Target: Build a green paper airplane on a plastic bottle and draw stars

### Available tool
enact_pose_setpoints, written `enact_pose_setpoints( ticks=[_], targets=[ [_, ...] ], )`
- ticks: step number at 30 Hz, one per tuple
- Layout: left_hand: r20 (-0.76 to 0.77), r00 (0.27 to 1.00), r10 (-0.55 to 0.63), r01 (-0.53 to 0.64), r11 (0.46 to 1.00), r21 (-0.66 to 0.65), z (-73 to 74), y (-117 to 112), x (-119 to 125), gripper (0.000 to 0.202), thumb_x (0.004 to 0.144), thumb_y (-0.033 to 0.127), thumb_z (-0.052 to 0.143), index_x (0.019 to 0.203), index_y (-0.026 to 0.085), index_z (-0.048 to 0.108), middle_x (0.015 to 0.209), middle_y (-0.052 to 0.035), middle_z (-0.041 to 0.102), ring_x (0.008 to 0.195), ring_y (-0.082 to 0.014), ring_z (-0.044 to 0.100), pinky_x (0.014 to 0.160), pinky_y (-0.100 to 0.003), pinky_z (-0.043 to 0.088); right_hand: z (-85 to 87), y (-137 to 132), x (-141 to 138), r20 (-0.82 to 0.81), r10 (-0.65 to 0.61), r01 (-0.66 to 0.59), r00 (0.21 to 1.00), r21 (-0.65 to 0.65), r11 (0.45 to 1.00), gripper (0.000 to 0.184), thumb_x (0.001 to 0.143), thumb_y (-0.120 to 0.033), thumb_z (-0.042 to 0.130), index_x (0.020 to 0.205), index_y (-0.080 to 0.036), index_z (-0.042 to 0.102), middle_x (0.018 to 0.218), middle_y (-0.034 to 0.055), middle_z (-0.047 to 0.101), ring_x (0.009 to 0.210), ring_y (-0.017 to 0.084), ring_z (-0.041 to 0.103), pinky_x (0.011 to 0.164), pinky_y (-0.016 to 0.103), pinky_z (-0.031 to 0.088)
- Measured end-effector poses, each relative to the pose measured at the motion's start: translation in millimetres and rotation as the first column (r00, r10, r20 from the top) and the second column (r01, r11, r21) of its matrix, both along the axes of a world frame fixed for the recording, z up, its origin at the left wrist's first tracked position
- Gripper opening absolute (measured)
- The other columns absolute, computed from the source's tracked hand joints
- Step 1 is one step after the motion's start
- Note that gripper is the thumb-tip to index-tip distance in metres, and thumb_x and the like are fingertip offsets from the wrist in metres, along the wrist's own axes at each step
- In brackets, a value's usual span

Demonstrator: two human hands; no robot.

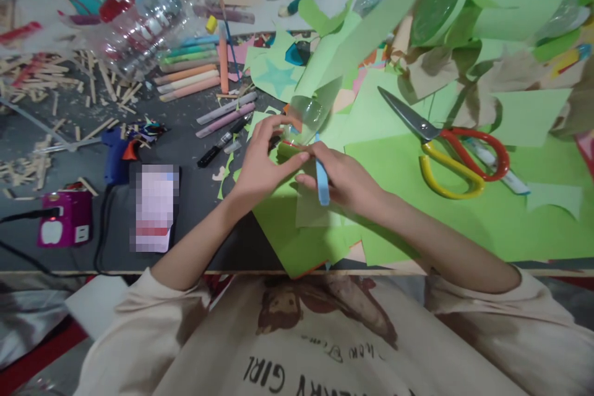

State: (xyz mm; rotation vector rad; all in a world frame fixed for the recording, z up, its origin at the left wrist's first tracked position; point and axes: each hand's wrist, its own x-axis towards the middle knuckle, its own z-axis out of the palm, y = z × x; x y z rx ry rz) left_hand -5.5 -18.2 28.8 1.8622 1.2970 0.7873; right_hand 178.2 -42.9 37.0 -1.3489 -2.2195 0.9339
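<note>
Near the middle of the table, my left hand (pixel 264 158) curls its fingers and thumb around a clear plastic bottle piece (pixel 310 112). Green and red show along the near edge of that piece. My right hand (pixel 346 176) meets it from the right, fingers closed on a slim light-blue cutter (pixel 322 182) that points away from me. The cutter's tip is close to the plastic; whether it touches cannot be made out. Green paper sheets (pixel 297 247) lie beneath both hands. Behind the plastic piece is a long pale-green paper roll (pixel 325 52).
Large scissors (pixel 431 136) with red and yellow handles lie open at right. On the left are a phone (pixel 155 207), a blue glue gun (pixel 114 154), a purple box (pixel 65 219) with cables, and scattered wooden sticks (pixel 41 154). Plastic bottles (pixel 153 25) and markers (pixel 190 77) stretch across the back.
</note>
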Motion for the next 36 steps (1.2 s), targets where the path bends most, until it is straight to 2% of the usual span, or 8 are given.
enact_pose_setpoints(
  ticks=[4,7,13,16,22,26,31,36],
  targets=[
    [-0.049,0.999,0.006,0.003,0.985,0.173,-10.3,5,-1,0.036,0.088,0.04,0.067,0.118,0.026,0.053,0.13,-0.0081,0.054,0.122,-0.0231,0.057,0.1,-0.037,0.055,-8.3,-8,11,-0.119,-0.008,0.016,0.993,0.066,0.998,0.026,0.094,-0.036,0.058,0.114,-0.021,0.057,0.089,0.0082,0.073,0.072,0.022,0.066,0.059,0.031,0.047],
    [-0.123,0.992,0.035,-0.005,0.972,0.236,-21.7,6,-6,0.035,0.09,0.037,0.065,0.12,0.026,0.053,0.127,-0.009,0.056,0.113,-0.0228,0.061,0.095,-0.037,0.056,-9.5,-15,22,-0.354,-0.143,0.23,0.924,0.217,0.949,0.012,0.096,-0.034,0.056,0.094,-0.024,0.063,0.077,0.0031,0.074,0.062,0.018,0.068,0.055,0.031,0.05],
    [-0.299,0.954,0.023,0.091,0.927,0.363,-15.7,12,-26,0.037,0.093,0.03,0.057,0.129,0.025,0.05,0.127,-0.0103,0.062,0.116,-0.0275,0.061,0.099,-0.046,0.052,-8.8,-8,41,-0.768,-0.411,0.81,0.491,0.228,0.541,0.019,0.093,-0.04,0.059,0.076,-0.031,0.059,0.051,-0.0046,0.057,0.037,0.017,0.05,0.038,0.033,0.033],
    [-0.373,0.928,0.02,0.141,0.906,0.4,-4.2,19,-46,0.04,0.094,0.035,0.058,0.132,0.029,0.051,0.132,-0.009,0.06,0.126,-0.0308,0.055,0.111,-0.055,0.043,-11.8,-2,47,-0.771,-0.462,0.865,0.439,0.224,0.449,0.019,0.094,-0.041,0.056,0.077,-0.032,0.057,0.054,-0.0032,0.057,0.04,0.018,0.049,0.041,0.033,0.035],
    [-0.344,0.939,0.014,0.146,0.888,0.435,-4.3,36,-86,0.045,0.094,0.048,0.06,0.135,0.031,0.052,0.136,-0.0069,0.055,0.127,-0.0307,0.051,0.112,-0.059,0.043,-33.2,-11,57,-0.676,-0.119,0.554,0.727,0.476,0.683,0.042,0.097,-0.061,0.045,0.118,-0.037,0.072,0.078,0.0023,0.074,0.056,0.021,0.067,0.045,0.035,0.049],
    [-0.397,0.918,-0.002,0.178,0.895,0.408,-9.3,38,-87,0.048,0.094,0.052,0.058,0.135,0.027,0.054,0.138,-0.0101,0.052,0.13,-0.0313,0.05,0.112,-0.057,0.044,-42.7,-13,56,-0.618,0.032,0.219,0.786,0.325,0.92,0.06,0.094,-0.071,0.04,0.144,-0.041,0.054,0.121,0.0048,0.075,0.101,0.027,0.075,0.06,0.035,0.061],
    [-0.359,0.933,-0.011,0.212,0.825,0.524,-0.7,23,-69,0.052,0.095,0.066,0.042,0.13,0.032,0.059,0.134,-0.0105,0.06,0.127,-0.0306,0.057,0.116,-0.056,0.037,-40.6,-9,55,-0.547,0.094,0.011,0.832,0.185,0.983,0.065,0.093,-0.073,0.039,0.148,-0.04,0.05,0.14,0.0049,0.067,0.098,0.024,0.074,0.079,0.04,0.063],
    [-0.328,0.944,0.034,0.134,0.869,0.476,-1.3,1,-41,0.04,0.103,0.042,0.034,0.109,0.023,0.069,0.091,-0.0061,0.075,0.084,-0.0196,0.07,0.076,-0.033,0.052,-36.6,-8,57,-0.536,0.103,-0.078,0.838,0.069,0.995,0.069,0.092,-0.075,0.038,0.148,-0.037,0.051,0.147,0.0049,0.061,0.119,0.028,0.068,0.095,0.044,0.059]
  ],
)
